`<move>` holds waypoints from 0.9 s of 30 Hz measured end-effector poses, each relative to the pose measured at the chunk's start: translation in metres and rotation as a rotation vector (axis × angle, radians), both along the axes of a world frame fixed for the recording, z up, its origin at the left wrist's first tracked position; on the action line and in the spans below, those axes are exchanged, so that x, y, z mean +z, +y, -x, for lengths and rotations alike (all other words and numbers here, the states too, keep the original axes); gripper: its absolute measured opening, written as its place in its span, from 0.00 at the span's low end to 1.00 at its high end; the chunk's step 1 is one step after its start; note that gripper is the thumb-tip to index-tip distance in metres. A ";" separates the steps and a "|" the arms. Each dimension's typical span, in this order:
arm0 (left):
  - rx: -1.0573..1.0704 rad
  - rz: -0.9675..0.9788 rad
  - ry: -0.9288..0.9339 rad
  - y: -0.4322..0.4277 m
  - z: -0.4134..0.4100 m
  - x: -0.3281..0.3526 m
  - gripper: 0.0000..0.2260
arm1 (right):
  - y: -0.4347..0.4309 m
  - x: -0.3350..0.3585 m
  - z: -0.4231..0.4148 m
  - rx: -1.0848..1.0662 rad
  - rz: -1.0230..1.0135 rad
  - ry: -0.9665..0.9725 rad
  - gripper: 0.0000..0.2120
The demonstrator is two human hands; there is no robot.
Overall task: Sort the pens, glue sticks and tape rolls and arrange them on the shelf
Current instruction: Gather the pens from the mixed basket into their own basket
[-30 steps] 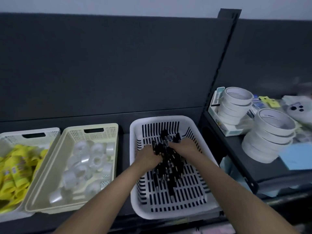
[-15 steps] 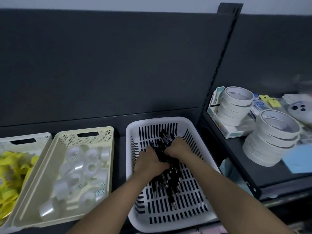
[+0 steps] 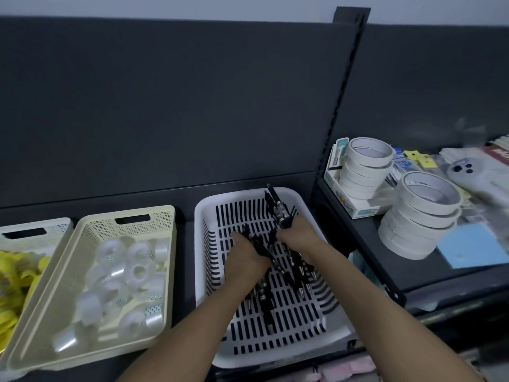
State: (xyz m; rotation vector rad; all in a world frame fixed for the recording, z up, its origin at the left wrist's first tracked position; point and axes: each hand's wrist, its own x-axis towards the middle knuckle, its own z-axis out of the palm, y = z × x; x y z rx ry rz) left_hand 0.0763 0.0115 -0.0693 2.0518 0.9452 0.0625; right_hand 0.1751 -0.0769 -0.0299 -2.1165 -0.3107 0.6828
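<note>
Fingers (image 3: 288, 233) of the right hand (image 3: 300, 238) now curl round a pen bundle (image 3: 278, 208), newly raised toward the far right corner of the white basket (image 3: 202, 216); the left hand (image 3: 245, 260) grips the remaining pens (image 3: 296, 268) mid-basket. Gathering appears under way.

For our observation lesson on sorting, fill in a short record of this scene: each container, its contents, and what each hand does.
left basket: yellow glue sticks
cream basket: clear tape rolls
white basket: black pens
right hand: grips a bunch of pens, angled up towards the back rim
left hand: curled round pens in the heap
side shelf: two stacks of large rolls
</note>
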 end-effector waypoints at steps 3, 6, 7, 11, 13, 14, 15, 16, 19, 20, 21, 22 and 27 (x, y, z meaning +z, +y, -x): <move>0.074 0.081 -0.039 0.001 0.000 -0.002 0.24 | -0.008 0.010 0.005 -0.002 -0.043 0.053 0.07; 0.119 0.123 -0.099 0.007 0.002 0.002 0.19 | -0.014 0.017 0.008 0.001 -0.116 0.091 0.05; 0.130 0.143 -0.123 0.009 0.003 0.005 0.17 | -0.014 0.019 0.010 0.006 -0.136 0.101 0.05; 0.189 0.210 -0.309 0.018 0.011 0.028 0.12 | -0.012 0.028 0.016 0.019 -0.240 0.145 0.04; 0.204 0.207 -0.392 0.026 0.019 0.041 0.04 | -0.007 0.033 0.020 0.037 -0.273 0.173 0.04; 0.212 0.202 -0.430 0.030 0.024 0.048 0.04 | -0.003 0.036 0.023 0.052 -0.282 0.182 0.04; 0.219 0.193 -0.463 0.035 0.028 0.055 0.07 | 0.003 0.038 0.027 0.067 -0.291 0.189 0.04; 0.231 0.184 -0.488 0.040 0.032 0.062 0.09 | 0.009 0.040 0.031 0.081 -0.302 0.195 0.04; 0.309 0.158 -0.512 0.055 0.047 0.081 0.04 | 0.032 0.050 0.049 0.135 -0.342 0.220 0.02; 0.333 0.152 -0.515 0.061 0.054 0.087 0.04 | 0.041 0.053 0.057 0.152 -0.356 0.228 0.02; 0.343 0.150 -0.517 0.069 0.061 0.091 0.05 | 0.049 0.056 0.064 0.167 -0.370 0.233 0.02; 0.345 0.148 -0.517 0.077 0.070 0.095 0.05 | 0.058 0.060 0.071 0.182 -0.384 0.235 0.03; 0.384 0.126 -0.550 0.128 0.120 0.110 0.05 | 0.109 0.074 0.112 0.270 -0.440 0.263 0.06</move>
